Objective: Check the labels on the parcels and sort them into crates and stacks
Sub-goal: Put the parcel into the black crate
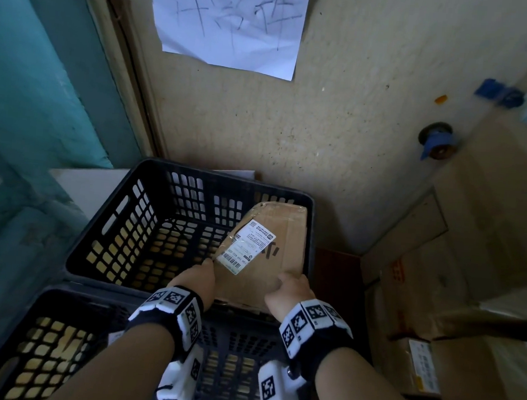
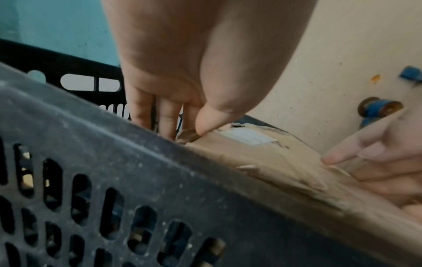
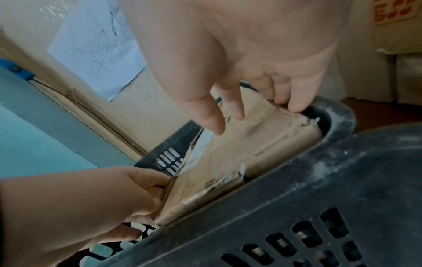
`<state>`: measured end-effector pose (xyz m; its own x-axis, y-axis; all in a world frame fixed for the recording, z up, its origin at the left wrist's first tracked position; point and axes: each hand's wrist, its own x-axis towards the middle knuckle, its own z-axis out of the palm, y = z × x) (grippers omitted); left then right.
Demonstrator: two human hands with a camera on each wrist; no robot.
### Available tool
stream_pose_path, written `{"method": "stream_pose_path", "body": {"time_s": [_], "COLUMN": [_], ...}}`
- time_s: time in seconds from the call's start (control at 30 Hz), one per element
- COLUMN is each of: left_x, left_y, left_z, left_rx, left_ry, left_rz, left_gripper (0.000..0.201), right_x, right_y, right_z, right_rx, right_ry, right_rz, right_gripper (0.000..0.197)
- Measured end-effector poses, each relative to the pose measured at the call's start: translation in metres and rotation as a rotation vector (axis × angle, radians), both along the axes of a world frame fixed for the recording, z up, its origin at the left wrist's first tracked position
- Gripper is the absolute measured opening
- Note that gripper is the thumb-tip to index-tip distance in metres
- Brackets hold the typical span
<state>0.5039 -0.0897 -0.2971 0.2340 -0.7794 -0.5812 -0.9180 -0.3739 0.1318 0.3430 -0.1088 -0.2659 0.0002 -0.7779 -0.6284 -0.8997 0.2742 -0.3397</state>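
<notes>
A rough cream plaster wall (image 1: 341, 117) with a scribbled white paper sheet (image 1: 229, 17) backs a black slotted plastic crate (image 1: 112, 216). Inside, against its right wall, leans a flat brown cardboard parcel (image 1: 288, 233), white label (image 1: 247, 246) up, likely for reading. The left hand (image 1: 194, 281) pinches its near-left corner; the right hand (image 1: 289, 293) clasps the near-right edge. Nothing else shows in this crate

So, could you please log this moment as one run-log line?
step: parcel into far crate | left hand: grips parcel's left edge | right hand: on parcel's near right corner | label: faces up
</notes>
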Motion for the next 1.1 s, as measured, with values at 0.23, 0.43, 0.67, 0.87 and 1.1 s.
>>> {"method": "stream_pose_path", "body": {"time_s": [0.23,0.43,0.67,0.87,1.1], "left_x": [-0.005,-0.003,-0.038,-0.12,-0.272], "left_y": [0.012,0.03,0.053,0.062,0.072], "left_z": [0.044,0.093,0.17,0.237,0.297], "left_rx": [-0.086,-0.1,-0.228,-0.353,-0.471], "left_ry": [-0.01,-0.015,-0.127,-0.16,-0.176], "left_rz": [-0.046,-0.051,-0.067,-0.095,-0.18], "left_gripper": [0.059,0.066,0.069,0.06,0.06], "right_x": [0.005,0.022,-0.015,-0.099,-0.277], "right_y": [-0.003,0.003,0.018,0.036,0.055], "right_z": [0.037,0.073,0.149,0.228,0.299], "right_rx": [-0.053,-0.163,-0.361,-0.507,-0.646], "right_ry": [-0.039,-0.11,-0.061,-0.119,-0.151], "right_rz": [0.072,0.182,0.336,0.355,0.349], "right_gripper": [0.046,0.051,0.044,0.05,0.057]}}
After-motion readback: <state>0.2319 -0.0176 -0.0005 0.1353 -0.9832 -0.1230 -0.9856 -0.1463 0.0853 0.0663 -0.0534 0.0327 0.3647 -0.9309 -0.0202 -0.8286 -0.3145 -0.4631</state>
